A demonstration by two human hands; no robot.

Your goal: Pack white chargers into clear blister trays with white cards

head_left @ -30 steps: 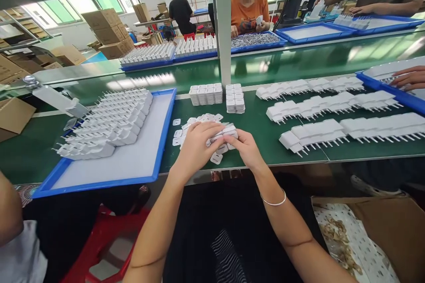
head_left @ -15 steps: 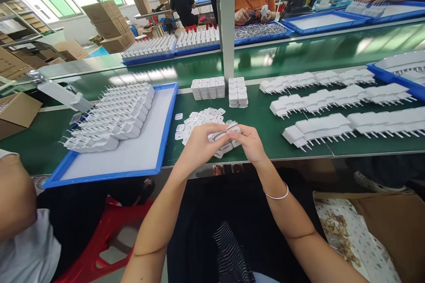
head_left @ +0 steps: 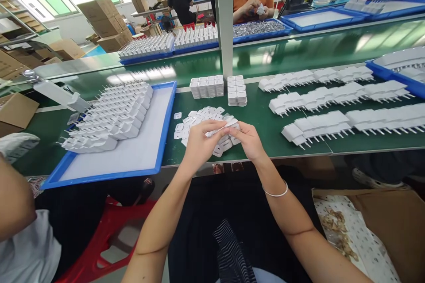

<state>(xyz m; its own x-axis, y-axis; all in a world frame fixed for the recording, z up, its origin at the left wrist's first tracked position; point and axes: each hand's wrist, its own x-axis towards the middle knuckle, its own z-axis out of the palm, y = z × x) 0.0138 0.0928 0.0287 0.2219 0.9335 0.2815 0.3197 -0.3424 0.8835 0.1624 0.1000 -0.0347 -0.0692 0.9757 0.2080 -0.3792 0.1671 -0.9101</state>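
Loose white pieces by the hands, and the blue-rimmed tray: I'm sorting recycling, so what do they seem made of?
Loose white pieces: plastic-looking, smooth, given their thin, uniform, rounded shapes; coated card remains possible. Blue-rimmed tray: probably moulded plastic, its rim evenly coloured; the pale base looks matt.

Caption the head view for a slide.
Left hand and right hand hold small white pieces over scattered white cards, with a blue tray to the left.

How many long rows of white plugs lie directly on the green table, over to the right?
3: the far row, the middle row and the near row. The near row reaches the picture's right edge, so more may be hidden.
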